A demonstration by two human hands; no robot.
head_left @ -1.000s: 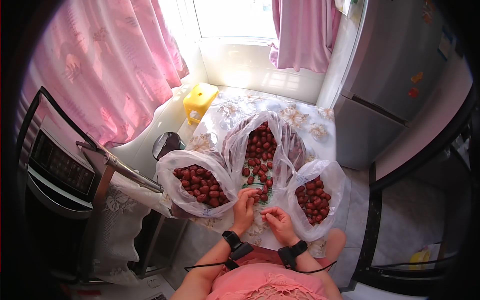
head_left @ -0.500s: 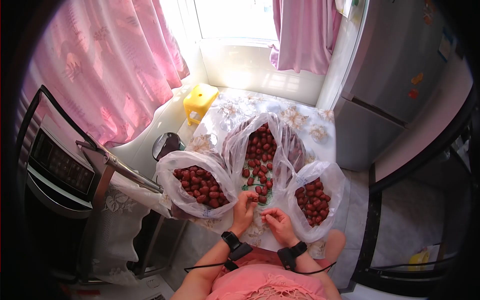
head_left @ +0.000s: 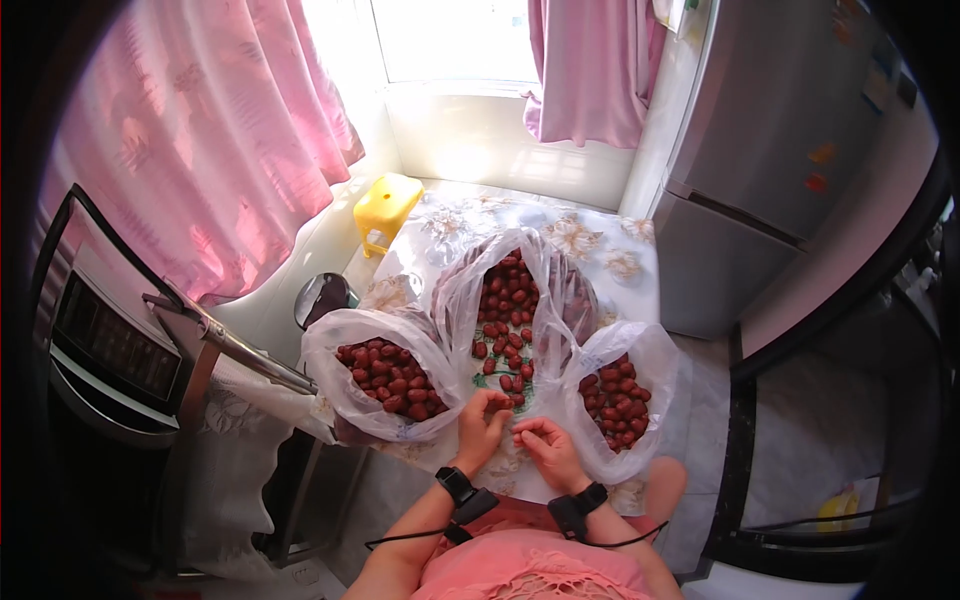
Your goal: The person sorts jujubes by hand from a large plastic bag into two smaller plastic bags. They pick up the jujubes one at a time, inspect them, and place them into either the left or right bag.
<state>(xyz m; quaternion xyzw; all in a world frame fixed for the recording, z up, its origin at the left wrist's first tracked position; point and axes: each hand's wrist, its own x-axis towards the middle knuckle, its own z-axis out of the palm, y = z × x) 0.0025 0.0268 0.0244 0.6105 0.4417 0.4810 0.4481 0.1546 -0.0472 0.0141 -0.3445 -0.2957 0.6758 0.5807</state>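
Observation:
My left hand [head_left: 482, 428] is closed, its fingertips pinching a red date that is mostly hidden, at the near edge of the middle plastic bag [head_left: 553, 345]. Just to its right, my right hand [head_left: 550, 452] has its fingers curled together; whatever they hold, if anything, is too small to make out. Red dates [head_left: 510, 285] fill the back of the middle bag and lie loose toward its open front. The left bag [head_left: 328, 345] and the right bag [head_left: 660, 385] stand open with more dates in each.
A flowered cloth covers the table [head_left: 620, 290]. A yellow stool [head_left: 388, 205] stands beyond its far left corner, near a dark round-topped bin [head_left: 325, 298]. The grey fridge [head_left: 700, 265] rises at the right, an oven-like appliance [head_left: 120, 330] at the left.
The view has shifted slightly, moving the scene left. Both hands stay close together in front of the middle bag, with the left fingertips drawn a little nearer to me.

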